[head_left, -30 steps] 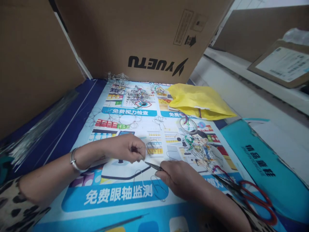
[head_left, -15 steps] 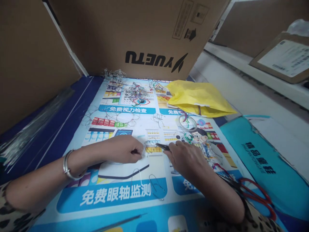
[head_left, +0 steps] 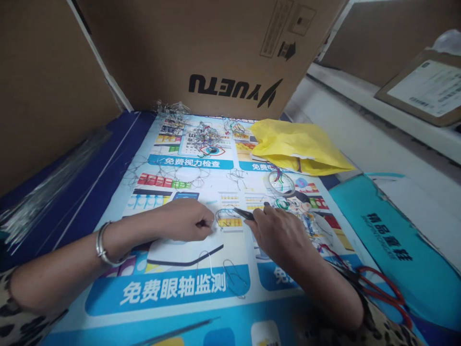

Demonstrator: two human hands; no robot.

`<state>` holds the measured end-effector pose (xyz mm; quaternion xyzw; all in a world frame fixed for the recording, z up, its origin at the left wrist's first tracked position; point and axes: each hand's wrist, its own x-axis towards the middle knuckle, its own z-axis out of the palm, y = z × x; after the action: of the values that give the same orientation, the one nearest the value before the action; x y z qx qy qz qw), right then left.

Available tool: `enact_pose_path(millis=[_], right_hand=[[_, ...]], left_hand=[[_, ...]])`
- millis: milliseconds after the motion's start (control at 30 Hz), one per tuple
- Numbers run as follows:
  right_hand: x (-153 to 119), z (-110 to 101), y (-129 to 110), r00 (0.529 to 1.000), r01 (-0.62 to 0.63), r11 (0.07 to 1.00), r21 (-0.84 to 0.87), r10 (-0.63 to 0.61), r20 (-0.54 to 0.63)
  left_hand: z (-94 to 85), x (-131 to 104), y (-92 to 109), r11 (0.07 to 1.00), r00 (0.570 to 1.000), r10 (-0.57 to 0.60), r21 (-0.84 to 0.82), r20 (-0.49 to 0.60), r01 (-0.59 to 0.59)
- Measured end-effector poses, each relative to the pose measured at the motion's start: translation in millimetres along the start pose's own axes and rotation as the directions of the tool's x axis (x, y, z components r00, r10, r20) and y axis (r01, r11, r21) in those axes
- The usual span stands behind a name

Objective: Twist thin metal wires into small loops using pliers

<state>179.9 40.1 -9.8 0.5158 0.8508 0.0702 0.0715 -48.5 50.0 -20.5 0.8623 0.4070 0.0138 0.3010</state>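
My left hand [head_left: 192, 220] is closed, thumb against the curled fingers, on the end of a thin bent wire [head_left: 220, 211]. The loop of that wire sticks out to the right over the printed sheet [head_left: 230, 252]. In my closed right hand [head_left: 275, 230] is a pair of pliers [head_left: 243, 214], its dark jaws pointing left at the wire loop. I cannot tell whether the jaws touch the wire; the handles are hidden in my palm. Below my hands lie bent wire pieces [head_left: 234, 281].
Straight wires [head_left: 54, 192] lie in a bundle at the left. Tangled wire shapes [head_left: 205, 134] sit at the back before a cardboard box [head_left: 230, 57]. To the right are a yellow bag [head_left: 298, 146], a tape roll [head_left: 268, 182], red-handled scissors [head_left: 387, 293] and a teal box [head_left: 392, 250].
The pliers' tip has tilted up slightly and shifted a little to the right beside the wire loop. My left hand stays nearly still.
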Motion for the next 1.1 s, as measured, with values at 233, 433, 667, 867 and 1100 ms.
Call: enact_pose_path(millis=[233, 433, 667, 867, 1100], right_hand=[[2, -4, -5, 0.998, 0.038, 0.999, -0.001, -0.037, 0.050], [4, -5, -7, 0.998, 0.003, 1.000, -0.012, -0.002, 0.063], [6, -1, -5, 0.998, -0.041, 0.998, -0.050, 0.043, 0.040], [3, -4, -6, 1.000, -0.007, 1.000, -0.030, 0.008, 0.027], [-2, -4, -13, 0.998, 0.069, 0.998, -0.006, -0.069, 0.007]], left_hand=[[2.1, 0, -2, 0.999, 0.999, 0.034, 0.011, -0.035, -0.034], [4.2, 1, -3, 0.998, 0.998, 0.051, 0.026, -0.048, -0.050], [4.4, 0, -4, 0.999, 0.998, 0.042, 0.032, -0.042, -0.041], [4.7, 1, -4, 0.998, 0.997, 0.058, 0.034, -0.044, -0.057], [3.8, 1, -2, 0.999, 0.998, 0.040, 0.018, -0.058, -0.039]])
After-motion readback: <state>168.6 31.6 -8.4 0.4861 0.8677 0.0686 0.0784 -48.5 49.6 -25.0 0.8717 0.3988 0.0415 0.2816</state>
